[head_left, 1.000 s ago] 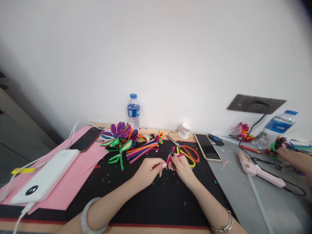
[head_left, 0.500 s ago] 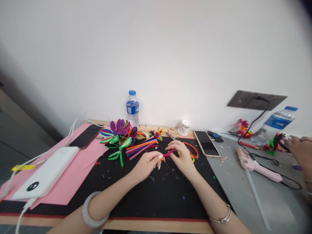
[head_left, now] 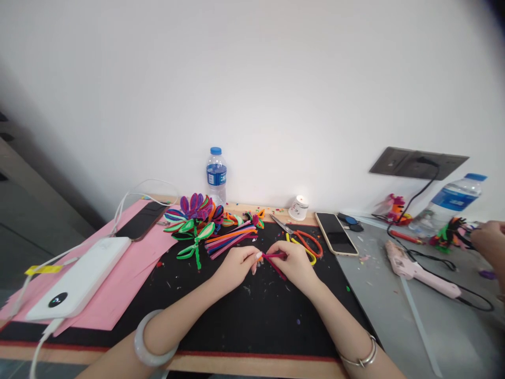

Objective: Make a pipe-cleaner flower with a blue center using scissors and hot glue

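Note:
Over the black mat (head_left: 252, 316), my left hand (head_left: 236, 265) pinches the end of an orange pipe cleaner (head_left: 260, 258); most of that piece is hidden by the fingers. My right hand (head_left: 294, 265) grips a magenta pipe cleaner (head_left: 276, 269), which meets the orange one between the hands and has a loose end slanting down. Just behind lies a bundle of coloured pipe cleaners (head_left: 229, 241). To its left is a pipe-cleaner flower (head_left: 193, 208) with green leaves (head_left: 196, 243). Scissors (head_left: 307, 243) with orange and yellow handles rest right of my right hand.
A bottle (head_left: 216, 176) and a paper cup (head_left: 299, 208) stand by the wall. Phones (head_left: 336, 233) (head_left: 144, 218), a white power bank (head_left: 79, 279) and pink paper (head_left: 130, 287) lie around. At right are a pink glue gun (head_left: 426, 276) and another person's hand (head_left: 491, 242).
The magenta pipe cleaner now bends, one end hanging down toward me. My right hand has shifted slightly left and lower, uncovering the scissors. The other person's hand has moved right.

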`<state>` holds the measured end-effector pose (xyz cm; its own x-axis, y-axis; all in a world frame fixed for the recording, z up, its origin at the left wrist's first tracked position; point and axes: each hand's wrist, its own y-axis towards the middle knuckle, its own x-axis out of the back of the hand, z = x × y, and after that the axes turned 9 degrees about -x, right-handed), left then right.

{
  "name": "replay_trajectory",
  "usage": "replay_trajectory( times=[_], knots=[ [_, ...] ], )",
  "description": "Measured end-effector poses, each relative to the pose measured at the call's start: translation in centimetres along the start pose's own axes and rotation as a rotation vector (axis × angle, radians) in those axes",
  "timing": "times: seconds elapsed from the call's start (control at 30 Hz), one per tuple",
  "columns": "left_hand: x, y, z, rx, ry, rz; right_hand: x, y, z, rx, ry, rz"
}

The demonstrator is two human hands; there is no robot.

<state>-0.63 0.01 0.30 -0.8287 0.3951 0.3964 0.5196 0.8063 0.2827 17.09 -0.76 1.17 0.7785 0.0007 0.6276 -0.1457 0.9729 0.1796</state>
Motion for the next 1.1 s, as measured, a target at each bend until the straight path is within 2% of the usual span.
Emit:
replay_trajectory(
  times=[0.2, 0.27, 0.47, 0.73, 1.1],
  knots=[
    [0.1, 0.0, -0.3, -0.002, 0.068, 0.006, -0.6, 0.1, -0.1, -0.298, 0.347, 0.067],
    [0.1, 0.0, -0.3, 0.004, 0.058, 0.008, -0.6, 0.2, -0.1, -0.342, 0.436, 0.079],
    [0.0, 0.1, 0.0, 0.035, -0.082, 0.018, -0.2, 0.3, 0.0, -0.321, 0.491, 0.179],
    [-0.3, 0.2, 0.5, 0.284, -0.446, 0.048, 0.0, 0.0, 0.3, -0.268, 0.415, 0.247],
    [0.0, 0.3, 0.0, 0.321, -0.557, 0.024, 0.1, -0.2, 1.1, -0.199, 0.347, 0.266]
  ],
)
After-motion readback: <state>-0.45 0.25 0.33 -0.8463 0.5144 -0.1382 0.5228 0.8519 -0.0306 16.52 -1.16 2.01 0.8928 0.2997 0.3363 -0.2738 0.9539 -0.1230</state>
